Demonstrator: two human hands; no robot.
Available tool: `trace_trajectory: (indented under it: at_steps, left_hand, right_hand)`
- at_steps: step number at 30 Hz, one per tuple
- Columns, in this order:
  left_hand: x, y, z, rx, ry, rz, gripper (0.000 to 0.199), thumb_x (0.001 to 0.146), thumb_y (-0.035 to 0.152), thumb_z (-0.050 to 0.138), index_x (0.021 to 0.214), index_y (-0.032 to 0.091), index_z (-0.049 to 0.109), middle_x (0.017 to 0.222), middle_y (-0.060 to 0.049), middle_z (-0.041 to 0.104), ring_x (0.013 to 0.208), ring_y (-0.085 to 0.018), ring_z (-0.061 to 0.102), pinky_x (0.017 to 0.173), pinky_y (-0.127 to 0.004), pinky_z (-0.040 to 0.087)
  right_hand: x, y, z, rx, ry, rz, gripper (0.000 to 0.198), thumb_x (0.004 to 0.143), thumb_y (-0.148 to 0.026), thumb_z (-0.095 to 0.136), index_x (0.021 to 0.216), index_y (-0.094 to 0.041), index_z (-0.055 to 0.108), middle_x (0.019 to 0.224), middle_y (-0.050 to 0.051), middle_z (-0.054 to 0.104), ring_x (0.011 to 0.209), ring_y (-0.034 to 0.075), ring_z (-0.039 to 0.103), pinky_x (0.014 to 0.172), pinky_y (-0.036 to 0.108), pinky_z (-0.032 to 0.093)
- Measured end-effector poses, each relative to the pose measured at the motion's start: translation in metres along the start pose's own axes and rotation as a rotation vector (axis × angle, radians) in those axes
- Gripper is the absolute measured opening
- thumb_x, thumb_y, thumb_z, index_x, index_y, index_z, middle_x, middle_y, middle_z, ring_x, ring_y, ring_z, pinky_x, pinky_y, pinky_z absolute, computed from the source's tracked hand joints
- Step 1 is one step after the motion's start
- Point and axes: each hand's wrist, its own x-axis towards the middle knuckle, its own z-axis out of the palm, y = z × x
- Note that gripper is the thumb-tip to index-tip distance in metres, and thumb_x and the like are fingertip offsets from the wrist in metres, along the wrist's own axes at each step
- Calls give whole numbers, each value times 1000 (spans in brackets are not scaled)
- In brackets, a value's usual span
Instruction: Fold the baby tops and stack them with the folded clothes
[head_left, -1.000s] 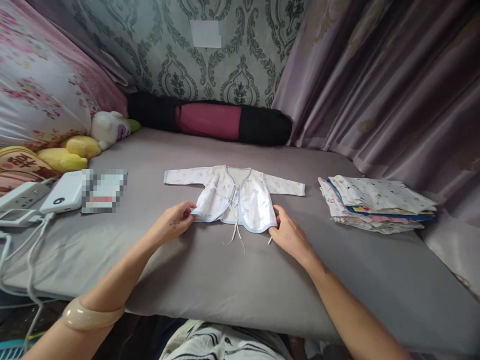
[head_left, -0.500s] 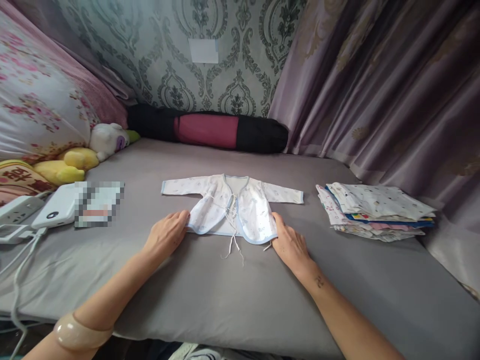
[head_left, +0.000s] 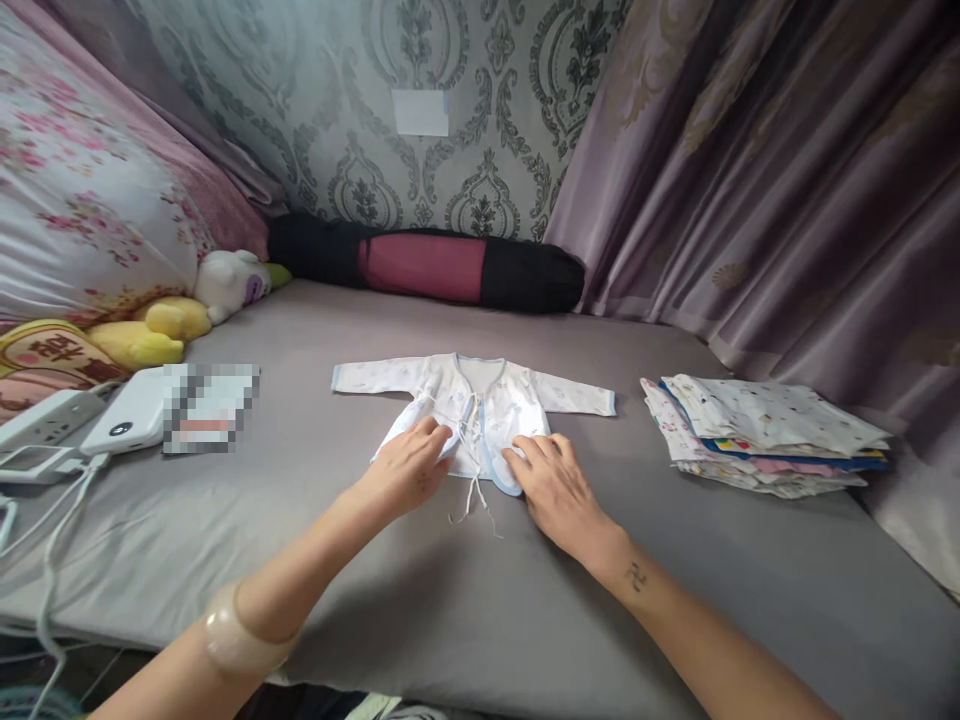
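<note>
A small white baby shirt (head_left: 506, 402) with pale blue trim and a faint print lies spread on the grey sheet. Both sleeves stretch out sideways, and thin white ties (head_left: 474, 490) hang down its middle past the hem. My left hand (head_left: 411, 465) is over the shirt's left front panel, its fingers closed on the cloth near the front opening. On the right front panel rests my right hand (head_left: 559, 490), fingers bent and slightly apart, fingertips touching the fabric by the lower edge. Parts of both panels are hidden beneath my hands.
Folded clothes (head_left: 780, 420) are stacked at the right. To the left lie a white power bank (head_left: 131, 410), a power strip (head_left: 52, 420) with cables, and plush toys (head_left: 176, 320). A black and maroon roll (head_left: 424, 265) lies along the wall.
Both hands have moved inward from the shirt's lower side corners onto its front panels. The view has shifted slightly; the shirt still lies flat with sleeves spread.
</note>
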Motion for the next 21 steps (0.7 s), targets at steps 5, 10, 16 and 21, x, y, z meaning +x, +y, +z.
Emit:
trace_trajectory:
  at_steps: [5, 10, 16, 21]
  left_hand:
    - [29, 2, 28, 59, 43, -132, 10, 83, 25, 49, 90, 19, 53, 88, -13, 59, 76, -23, 59, 62, -34, 40]
    - [32, -1, 37, 27, 65, -246, 11, 84, 17, 42, 86, 18, 53, 80, -14, 59, 73, -27, 59, 61, -37, 35]
    - [27, -6, 38, -74, 98, -244, 14, 90, 30, 39, 91, 20, 50, 79, -9, 60, 70, -23, 57, 59, -35, 35]
    - [20, -2, 35, -47, 73, -187, 14, 89, 33, 43, 86, 21, 50, 84, -12, 57, 74, -25, 56, 63, -37, 39]
  right_hand:
    - [12, -12, 3, 61, -62, 57, 25, 85, -11, 46, 105, -19, 58, 100, 8, 60, 90, 22, 55, 73, 31, 35]
    - [13, 0, 12, 120, -86, 269, 20, 87, -11, 42, 86, -22, 58, 90, 4, 62, 81, 17, 58, 62, 28, 29]
    - [9, 12, 9, 196, -144, 327, 20, 84, -14, 45, 95, -23, 59, 97, 3, 63, 89, 18, 58, 66, 27, 31]
    - [20, -5, 4, 133, -126, 166, 21, 80, -12, 50, 97, -22, 58, 99, 5, 59, 95, 20, 56, 74, 29, 36]
